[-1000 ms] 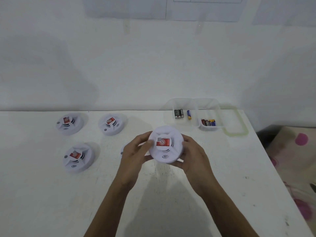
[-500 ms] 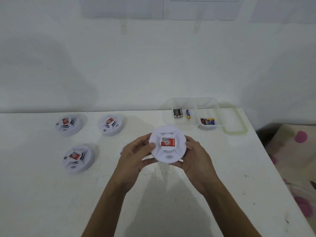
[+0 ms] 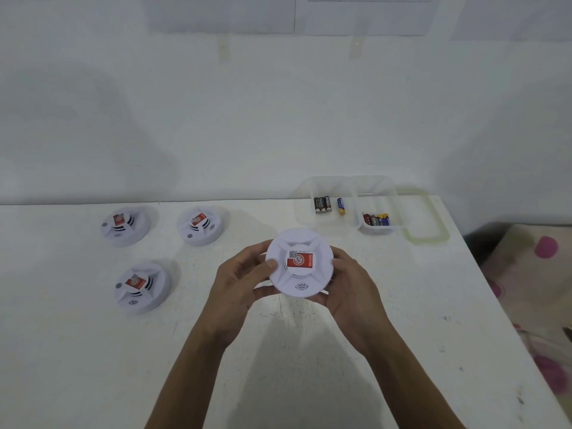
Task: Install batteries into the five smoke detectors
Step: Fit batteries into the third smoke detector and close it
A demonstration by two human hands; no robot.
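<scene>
Through the head camera I am holding one detector (image 3: 305, 284) at frame centre, above the worktop (image 3: 93, 366), left grip (image 3: 238, 283) and right grip (image 3: 351, 287) both clasping its rim. Batteries (image 3: 322, 205) are lying in the tray (image 3: 328, 180), upper right. If its halves are sticking as I twist, it risks slipping out and dropping.

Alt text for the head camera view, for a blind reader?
A left hand and right hand hold a white smoke detector over a white table, red label up. Three more detectors lie at left; clear tubs behind hold batteries.
</scene>
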